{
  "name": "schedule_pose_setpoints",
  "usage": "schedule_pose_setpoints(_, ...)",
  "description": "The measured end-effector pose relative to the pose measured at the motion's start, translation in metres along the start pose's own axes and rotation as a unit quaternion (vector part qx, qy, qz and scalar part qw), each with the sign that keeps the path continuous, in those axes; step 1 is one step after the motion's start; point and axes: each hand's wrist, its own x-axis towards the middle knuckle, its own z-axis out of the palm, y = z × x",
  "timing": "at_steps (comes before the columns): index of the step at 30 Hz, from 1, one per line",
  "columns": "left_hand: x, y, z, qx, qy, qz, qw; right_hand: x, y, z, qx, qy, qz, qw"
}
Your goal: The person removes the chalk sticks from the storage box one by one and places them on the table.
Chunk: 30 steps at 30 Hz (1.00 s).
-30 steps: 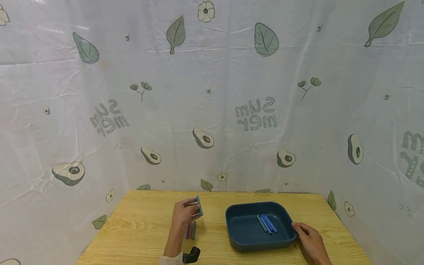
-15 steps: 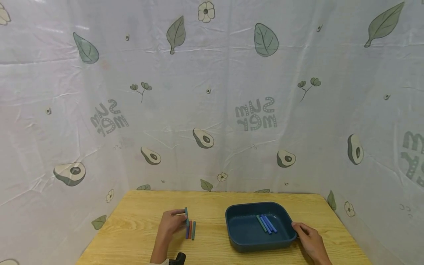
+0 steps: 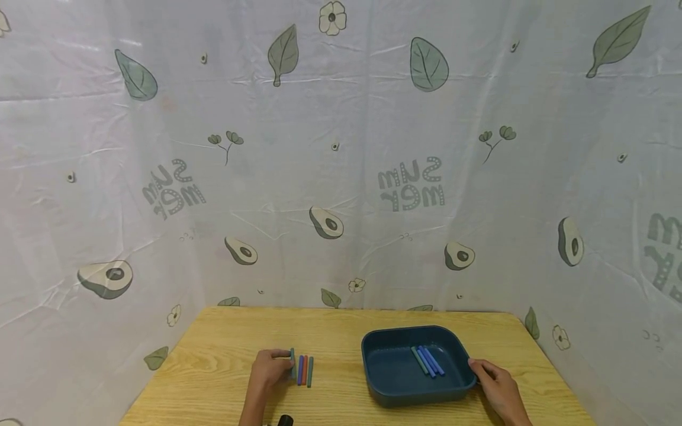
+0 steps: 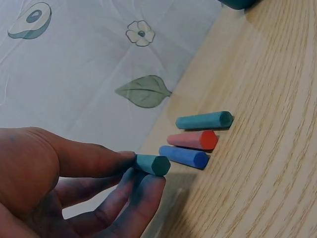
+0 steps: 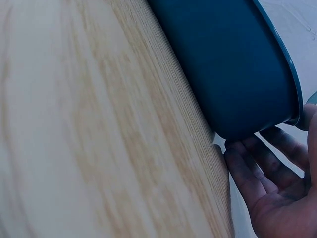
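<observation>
My left hand [image 3: 268, 368] pinches a teal-green chalk stick [image 4: 153, 164] between thumb and fingers, low over the left side of the table. Just right of it, a blue chalk stick [image 3: 300, 371], a red chalk stick [image 3: 305, 371] and a green chalk stick [image 3: 310, 373] lie side by side on the wood. Bluish dust stains the left fingertips. At the right, my right hand [image 3: 499, 389] grips the side of a dark blue tub [image 3: 412, 399], thumb at its rim and fingers against the outer wall. Inside the tub lie a green stick [image 3: 418, 360] and several blue sticks [image 3: 430, 361].
The wooden table [image 3: 242, 325] carries the tub on its right half. A pale curtain [image 3: 341, 260] printed with avocados and leaves hangs behind the table and along both sides.
My left hand has moved left and toward the body with the teal-green chalk stick, from above the row to its left side. The right hand and tub stay in place.
</observation>
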Motion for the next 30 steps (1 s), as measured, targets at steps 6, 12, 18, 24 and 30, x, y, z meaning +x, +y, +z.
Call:
schedule_pose_setpoints(6,0.0001,-0.0008,0.0009,0.039,0.015,0.010,0.9991,0.0000,0.0009,-0.0003,-0.006,-0.005,0.003,1.0000)
schedule_pose_setpoints(12,0.0015,-0.0056,0.0028,0.065,0.020,0.006,0.9977,-0.0010,0.0007,0.0008,-0.007,-0.004,0.004,1.0000)
schedule_pose_setpoints(18,0.0024,-0.0075,0.0068,0.091,0.034,0.013,0.9952,-0.0010,0.0008,0.0005,-0.008,-0.010,0.006,0.9999)
schedule_pose_setpoints(24,0.0008,-0.0078,0.0083,0.089,0.041,0.013,0.9951,-0.0003,-0.0005,-0.0005,-0.008,-0.014,0.007,0.9998)
schedule_pose_setpoints(30,0.0001,-0.0062,0.0075,0.072,0.031,0.008,0.9968,-0.0002,-0.0001,-0.0012,-0.013,-0.013,0.006,0.9998)
